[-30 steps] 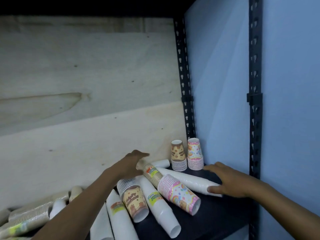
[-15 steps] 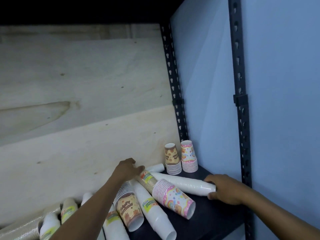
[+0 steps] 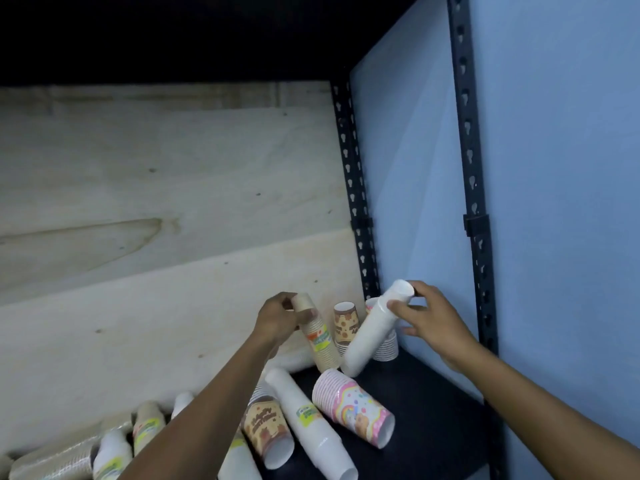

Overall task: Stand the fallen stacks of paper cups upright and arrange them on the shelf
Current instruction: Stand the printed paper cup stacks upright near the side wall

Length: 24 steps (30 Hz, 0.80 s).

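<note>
My left hand [image 3: 278, 318] grips the top of a tan cup stack [image 3: 317, 336] with a green-orange label, tilted and nearly upright. My right hand [image 3: 424, 317] holds the upper end of a long white cup stack [image 3: 372, 329], leaning with its foot on the dark shelf [image 3: 422, 407]. Behind them stand two short upright stacks, a brown patterned one [image 3: 345, 322] and a pink one [image 3: 388, 348], mostly hidden. Fallen stacks lie in front: a pink rainbow one [image 3: 353, 408], a white one [image 3: 308, 419] and a brown printed one [image 3: 266, 431].
More fallen cup stacks [image 3: 114, 448] lie along the shelf at the lower left. A pale plywood back panel [image 3: 156, 237] closes the rear. A blue side panel [image 3: 408, 202] and perforated black uprights [image 3: 355, 202] bound the right side.
Both hands have lifted their stacks off the shelf: the tan stack and the long white stack went from lying flat to tilted nearly upright.
</note>
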Each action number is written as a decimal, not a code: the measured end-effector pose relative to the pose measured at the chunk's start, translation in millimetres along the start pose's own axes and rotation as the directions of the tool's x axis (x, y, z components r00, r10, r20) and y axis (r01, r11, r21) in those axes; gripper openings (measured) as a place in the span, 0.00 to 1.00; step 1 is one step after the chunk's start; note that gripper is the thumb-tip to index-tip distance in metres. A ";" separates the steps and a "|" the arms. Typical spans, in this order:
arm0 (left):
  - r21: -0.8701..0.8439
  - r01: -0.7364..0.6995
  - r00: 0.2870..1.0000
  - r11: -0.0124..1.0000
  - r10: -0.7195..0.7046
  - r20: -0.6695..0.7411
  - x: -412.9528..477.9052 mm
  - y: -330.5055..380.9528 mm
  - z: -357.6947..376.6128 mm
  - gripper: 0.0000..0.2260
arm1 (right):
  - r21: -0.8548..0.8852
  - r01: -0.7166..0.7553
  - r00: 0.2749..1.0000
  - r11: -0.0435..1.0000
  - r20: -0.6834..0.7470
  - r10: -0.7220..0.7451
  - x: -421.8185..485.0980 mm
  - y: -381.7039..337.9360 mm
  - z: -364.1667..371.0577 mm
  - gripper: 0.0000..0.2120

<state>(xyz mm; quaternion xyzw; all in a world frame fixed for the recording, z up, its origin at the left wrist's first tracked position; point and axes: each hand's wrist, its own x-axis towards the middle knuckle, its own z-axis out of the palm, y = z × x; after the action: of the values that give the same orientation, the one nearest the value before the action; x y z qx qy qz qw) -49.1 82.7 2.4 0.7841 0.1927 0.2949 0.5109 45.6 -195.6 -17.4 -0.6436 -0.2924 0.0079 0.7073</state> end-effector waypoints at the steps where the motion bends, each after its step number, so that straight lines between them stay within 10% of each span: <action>1: 0.018 -0.038 0.999 0.999 0.038 -0.007 -1.1 4.9 3.0 0.21 | -0.013 0.017 1.000 1.000 -0.004 -0.017 7.5 -7.6 0.3 0.13; 24: 0.174 -0.099 0.995 0.980 0.095 0.032 11.6 -43.4 44.2 0.25 | -0.482 0.064 0.996 0.874 -0.030 -0.090 80.5 -27.8 -2.4 0.21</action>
<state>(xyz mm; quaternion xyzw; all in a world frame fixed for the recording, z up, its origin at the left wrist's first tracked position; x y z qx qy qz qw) -11.3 76.8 -47.7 0.8380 0.1733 0.2921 0.4270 103.2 -171.3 40.6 -0.7866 -0.2921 -0.1095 0.5328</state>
